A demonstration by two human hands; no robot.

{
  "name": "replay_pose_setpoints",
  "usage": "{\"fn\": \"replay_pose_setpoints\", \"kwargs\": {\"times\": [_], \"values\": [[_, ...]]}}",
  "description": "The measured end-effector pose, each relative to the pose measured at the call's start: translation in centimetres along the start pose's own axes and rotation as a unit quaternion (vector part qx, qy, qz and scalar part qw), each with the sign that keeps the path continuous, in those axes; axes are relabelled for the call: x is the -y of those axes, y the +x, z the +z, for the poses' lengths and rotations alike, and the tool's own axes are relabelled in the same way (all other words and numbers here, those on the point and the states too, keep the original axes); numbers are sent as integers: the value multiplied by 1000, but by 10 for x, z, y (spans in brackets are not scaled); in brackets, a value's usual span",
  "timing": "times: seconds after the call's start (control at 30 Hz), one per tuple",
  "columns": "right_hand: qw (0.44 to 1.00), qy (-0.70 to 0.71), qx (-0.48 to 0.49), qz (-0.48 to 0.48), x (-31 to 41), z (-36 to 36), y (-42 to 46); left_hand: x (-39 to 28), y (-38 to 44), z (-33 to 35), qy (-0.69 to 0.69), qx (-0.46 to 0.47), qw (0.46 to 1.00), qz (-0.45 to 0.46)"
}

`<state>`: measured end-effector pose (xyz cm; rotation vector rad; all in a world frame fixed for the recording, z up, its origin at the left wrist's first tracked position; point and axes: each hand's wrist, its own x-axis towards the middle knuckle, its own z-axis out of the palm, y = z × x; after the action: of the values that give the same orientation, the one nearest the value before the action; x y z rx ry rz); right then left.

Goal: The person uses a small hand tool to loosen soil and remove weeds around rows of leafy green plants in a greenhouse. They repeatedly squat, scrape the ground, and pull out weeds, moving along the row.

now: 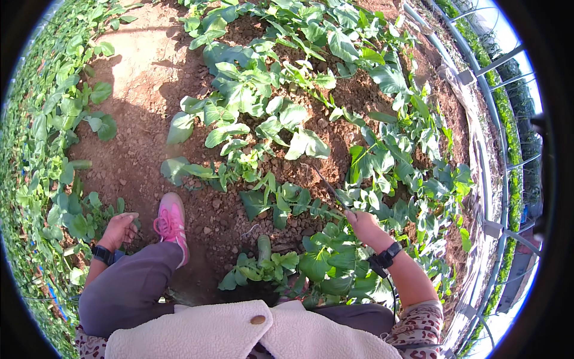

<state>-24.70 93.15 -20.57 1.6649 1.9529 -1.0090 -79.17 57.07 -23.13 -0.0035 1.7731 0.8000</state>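
My right hand (362,227) grips a thin dark rod-like tool (329,187) that slants up and left to the soil. Its far end seems thin and bent, though too small to make out well. Around it spread leafy green plants (280,202), which look like radishes. My left hand (120,232) hangs beside my left knee with fingers loosely curled and nothing visible in it; seedlings of the left row are close by. A thick green radish-like root (264,249) stands out of the soil between my feet, nearer the right-hand plants.
A bare soil path (134,121) runs up the left of centre. Dense leafy plants (58,116) line its far left side. At the right, white sheeting (477,148) and curved metal pipes (500,125) edge the bed. My pink shoe (171,220) rests on the path.
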Motion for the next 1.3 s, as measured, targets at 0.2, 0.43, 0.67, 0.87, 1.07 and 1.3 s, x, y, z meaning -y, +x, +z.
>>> {"fn": "replay_pose_setpoints", "kwargs": {"times": [0.2,0.43,0.67,0.87,1.07,1.3], "values": [[992,-127,-4,-21,14,-6,5,-4,2,1,22,-2,1000,-6],[982,-179,-62,-20,35,-30,-33,-10,15,-8,4,-5,999,41],[999,39,19,-1,54,-40,-135,-11,27,-12,-13,12,997,77],[964,168,167,123,58,-1,-192,-6,40,-14,-23,23,994,101],[946,216,195,143,35,60,-160,-8,44,-13,-42,36,994,99],[958,252,-47,127,38,147,-94,-4,44,-16,-51,36,993,101]]}}
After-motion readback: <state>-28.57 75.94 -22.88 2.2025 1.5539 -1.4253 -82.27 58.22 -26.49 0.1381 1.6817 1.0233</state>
